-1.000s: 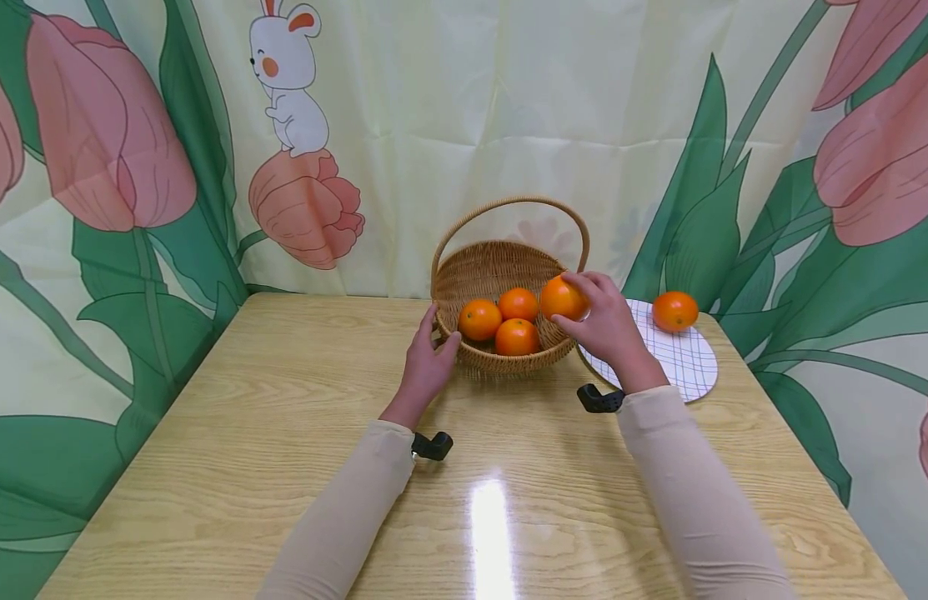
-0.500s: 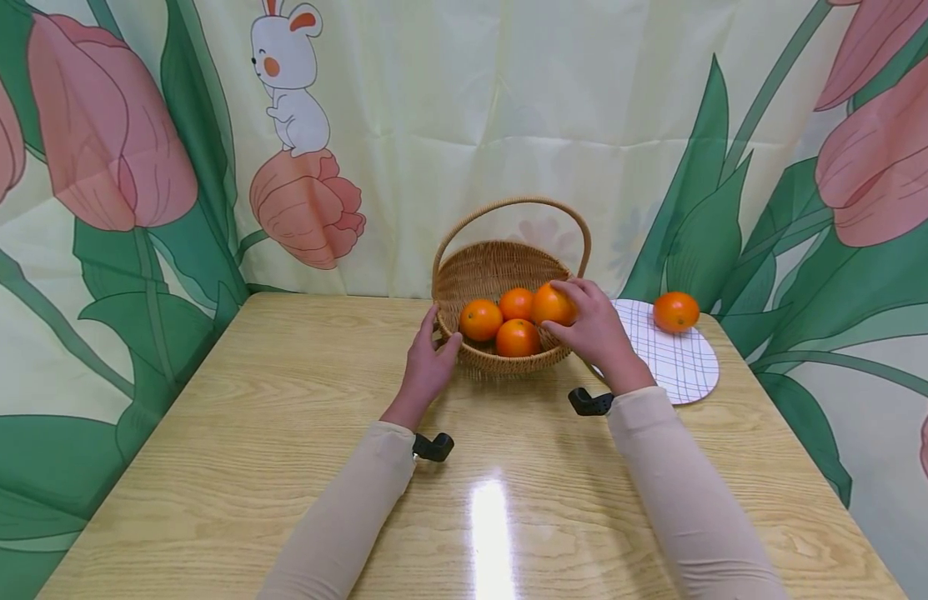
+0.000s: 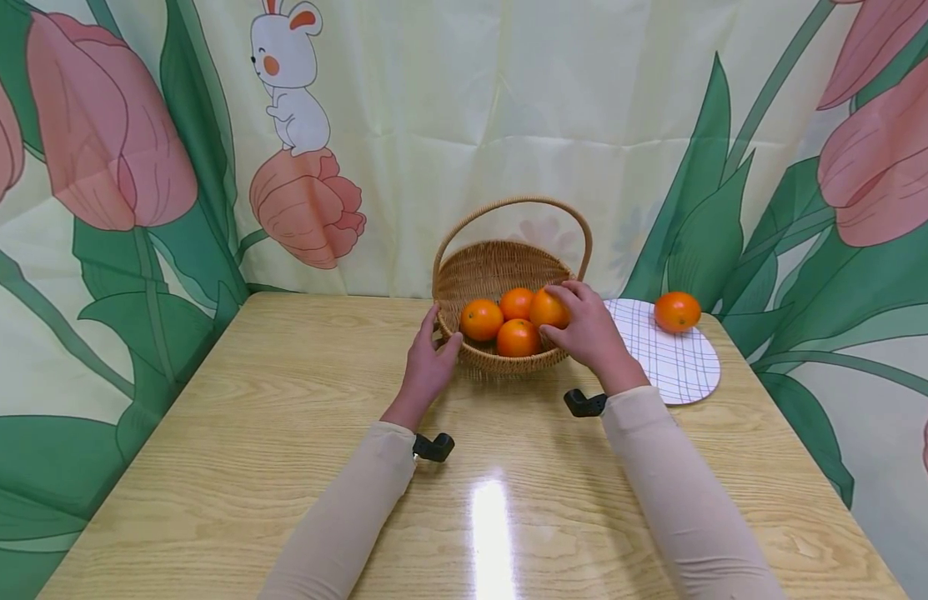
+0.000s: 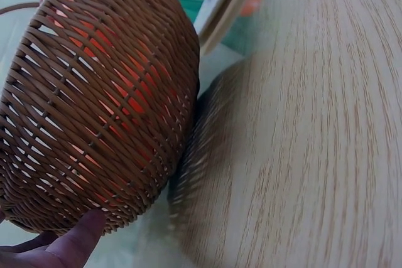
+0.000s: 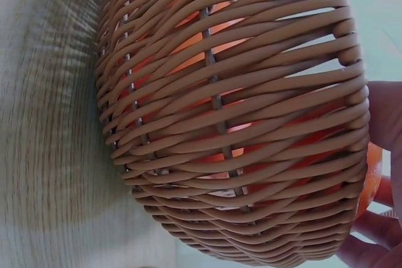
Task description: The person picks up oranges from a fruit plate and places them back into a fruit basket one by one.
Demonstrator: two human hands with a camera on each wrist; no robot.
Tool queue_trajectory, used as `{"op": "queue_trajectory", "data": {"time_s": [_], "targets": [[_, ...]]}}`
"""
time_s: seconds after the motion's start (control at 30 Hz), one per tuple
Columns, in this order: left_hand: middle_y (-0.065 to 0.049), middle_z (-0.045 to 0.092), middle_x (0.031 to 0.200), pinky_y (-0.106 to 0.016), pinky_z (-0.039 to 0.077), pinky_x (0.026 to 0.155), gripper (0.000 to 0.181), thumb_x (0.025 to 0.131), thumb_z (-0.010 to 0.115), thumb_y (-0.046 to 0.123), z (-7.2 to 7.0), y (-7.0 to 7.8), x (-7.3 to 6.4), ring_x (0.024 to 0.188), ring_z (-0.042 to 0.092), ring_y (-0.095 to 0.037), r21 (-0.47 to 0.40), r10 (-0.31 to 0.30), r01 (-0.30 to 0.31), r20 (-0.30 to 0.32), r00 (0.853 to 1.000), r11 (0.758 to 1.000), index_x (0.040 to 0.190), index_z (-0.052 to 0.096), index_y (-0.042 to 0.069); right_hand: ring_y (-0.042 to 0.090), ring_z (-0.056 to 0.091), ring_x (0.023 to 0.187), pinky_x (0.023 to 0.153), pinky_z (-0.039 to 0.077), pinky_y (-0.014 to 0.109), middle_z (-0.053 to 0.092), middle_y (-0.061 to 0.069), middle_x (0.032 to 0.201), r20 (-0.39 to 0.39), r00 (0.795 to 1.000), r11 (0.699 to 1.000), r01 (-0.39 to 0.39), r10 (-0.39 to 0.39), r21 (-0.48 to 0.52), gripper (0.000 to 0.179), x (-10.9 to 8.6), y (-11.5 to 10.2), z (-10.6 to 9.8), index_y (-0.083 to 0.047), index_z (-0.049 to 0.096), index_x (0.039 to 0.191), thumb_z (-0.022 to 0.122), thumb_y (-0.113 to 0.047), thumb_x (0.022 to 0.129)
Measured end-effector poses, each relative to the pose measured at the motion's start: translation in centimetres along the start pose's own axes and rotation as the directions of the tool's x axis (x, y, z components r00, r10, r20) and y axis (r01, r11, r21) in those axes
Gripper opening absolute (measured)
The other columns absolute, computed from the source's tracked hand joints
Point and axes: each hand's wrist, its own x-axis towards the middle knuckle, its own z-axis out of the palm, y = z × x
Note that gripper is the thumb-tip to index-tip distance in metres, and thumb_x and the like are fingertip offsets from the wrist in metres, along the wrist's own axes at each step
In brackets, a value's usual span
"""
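Observation:
A brown wicker basket (image 3: 501,258) with an arched handle stands at the table's far edge, its bowl tilted toward me. Several oranges (image 3: 519,337) lie inside. At the basket's left end, my left hand (image 3: 428,367) holds its side; the left wrist view shows the thumb (image 4: 81,236) against the outer weave. My right hand (image 3: 587,329) grips the rightmost orange (image 3: 548,308) inside the basket, touching or nearly touching the other fruit. In the right wrist view, the weave hides most of that orange (image 5: 372,177), and fingers show beyond the rim.
A round white board with a blue grid (image 3: 677,371) lies to the right of the basket, with one orange (image 3: 677,312) at its back edge. Behind the table hangs a printed curtain (image 3: 411,125). The wooden table (image 3: 283,400) extends in front.
My right hand has moved left and slightly down with its orange, from the basket's right rim in beside the other oranges. My left hand and the basket have hardly moved.

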Motion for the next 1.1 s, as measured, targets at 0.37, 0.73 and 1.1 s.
{"op": "queue_trajectory", "data": {"time_s": [0.37, 0.73, 1.1], "targets": [[-0.015, 0.034, 0.152, -0.047, 0.053, 0.095, 0.067, 0.096, 0.055, 0.037, 0.3, 0.4, -0.1, 0.128, 0.050, -0.039, 0.022, 0.005, -0.005, 0.003, 1.000, 1.000, 0.155, 0.021, 0.032, 0.042, 0.046, 0.122, 0.102, 0.042, 0.059, 0.047, 0.020, 0.137, -0.004, 1.000, 1.000, -0.003, 0.003, -0.013, 0.048, -0.1, 0.6, -0.1, -0.008, 0.059, 0.129, 0.073, -0.018, 0.084], [-0.013, 0.034, 0.153, -0.046, 0.054, 0.094, 0.066, 0.097, 0.055, 0.036, 0.5, 0.6, -0.1, 0.128, 0.051, -0.037, 0.036, -0.009, 0.009, -0.014, 1.000, 0.999, 0.154, 0.021, 0.034, 0.039, 0.049, 0.119, 0.103, 0.042, 0.056, 0.053, 0.018, 0.130, 0.004, 1.000, 1.000, -0.011, 0.011, -0.004, 0.043, -0.5, 1.0, -0.3, -0.005, 0.062, 0.126, 0.072, -0.018, 0.086], [-0.012, 0.032, 0.154, -0.046, 0.054, 0.092, 0.066, 0.097, 0.054, 0.038, 0.3, 0.7, -0.2, 0.129, 0.050, -0.036, 0.056, -0.032, 0.032, -0.012, 0.999, 0.998, 0.154, 0.020, 0.035, 0.037, 0.051, 0.116, 0.101, 0.044, 0.054, 0.055, 0.018, 0.126, -0.080, 0.997, 1.000, 0.006, -0.004, 0.019, 0.040, -0.9, 1.5, -0.6, -0.005, 0.063, 0.123, 0.070, -0.020, 0.087]]}}
